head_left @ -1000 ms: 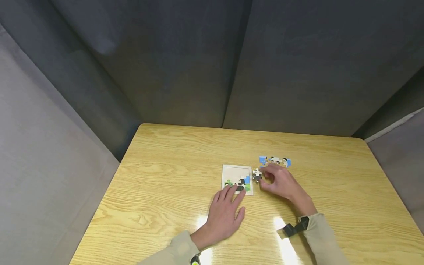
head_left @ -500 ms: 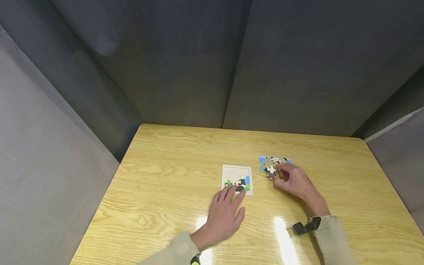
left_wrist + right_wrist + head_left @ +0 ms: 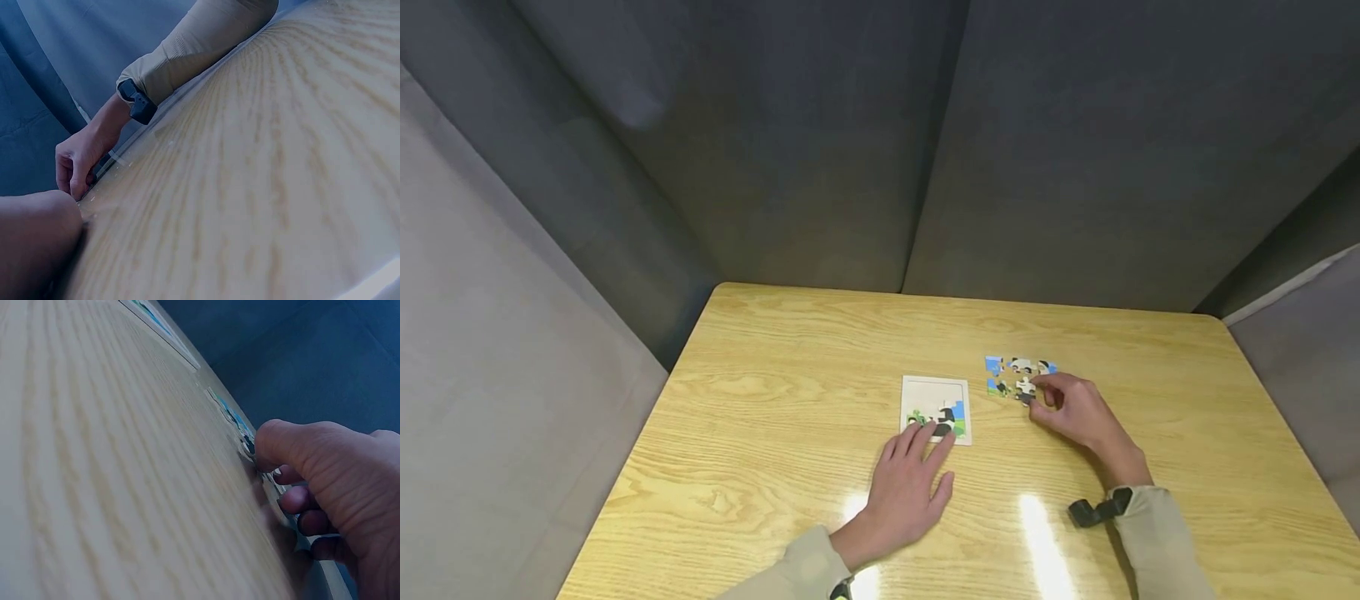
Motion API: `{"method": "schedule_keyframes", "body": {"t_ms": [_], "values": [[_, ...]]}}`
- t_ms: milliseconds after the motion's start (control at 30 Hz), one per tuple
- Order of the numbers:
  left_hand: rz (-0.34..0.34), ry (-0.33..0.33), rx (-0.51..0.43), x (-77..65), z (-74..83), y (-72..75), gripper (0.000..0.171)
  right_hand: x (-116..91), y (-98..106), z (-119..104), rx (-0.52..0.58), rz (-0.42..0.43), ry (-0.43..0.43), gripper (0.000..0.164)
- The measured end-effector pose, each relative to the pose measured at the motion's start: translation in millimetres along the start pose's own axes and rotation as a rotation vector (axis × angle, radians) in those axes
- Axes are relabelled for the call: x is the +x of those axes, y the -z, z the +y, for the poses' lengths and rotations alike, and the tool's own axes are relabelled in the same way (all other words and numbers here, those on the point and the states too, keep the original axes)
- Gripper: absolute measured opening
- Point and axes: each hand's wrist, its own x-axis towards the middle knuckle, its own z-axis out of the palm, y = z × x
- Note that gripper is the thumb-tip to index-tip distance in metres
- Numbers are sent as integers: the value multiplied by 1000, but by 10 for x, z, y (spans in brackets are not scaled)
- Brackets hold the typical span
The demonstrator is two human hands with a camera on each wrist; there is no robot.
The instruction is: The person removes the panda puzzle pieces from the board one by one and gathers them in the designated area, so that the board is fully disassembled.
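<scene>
My left hand (image 3: 908, 483) lies flat with its fingertips on the lower edge of a square puzzle tray (image 3: 925, 388). Several panda-picture pieces fill the tray's lower part, some hidden under those fingers. Right of the tray, my right hand (image 3: 1075, 412) pinches a black-and-white puzzle piece (image 3: 1025, 387) between thumb and fingers, low at the table. Beside it lie other loose puzzle pieces (image 3: 994, 365), blue, green and panda-patterned. In the right wrist view the thumb and curled fingers of my right hand (image 3: 331, 462) hide most of that piece.
The wood-grain table (image 3: 760, 400) carries the tray and the loose pieces. Dark grey curtains (image 3: 820, 167) stand behind its far edge, and a lighter grey panel (image 3: 497, 375) is at the left. A black wrist device (image 3: 1101, 508) sits on the right cuff.
My right hand has moved right, away from the tray, carrying the black-and-white puzzle piece to the loose ones. My left hand has stayed on the tray's edge.
</scene>
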Motion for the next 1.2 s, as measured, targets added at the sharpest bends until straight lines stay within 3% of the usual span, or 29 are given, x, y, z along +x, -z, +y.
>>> {"method": "schedule_keyframes", "body": {"t_ms": [733, 933, 1200], "values": [[11, -12, -1, 8, 3, 18, 53, 58, -31, 54, -23, 1, 42, 28], [4, -13, 2, 4, -9, 11, 53, 56, -25, 16, -19, -8, 17, 29], [2, -14, -14, 4, -14, 15, 53, -4, -44, -62, 9, 39, 37, 25]]}}
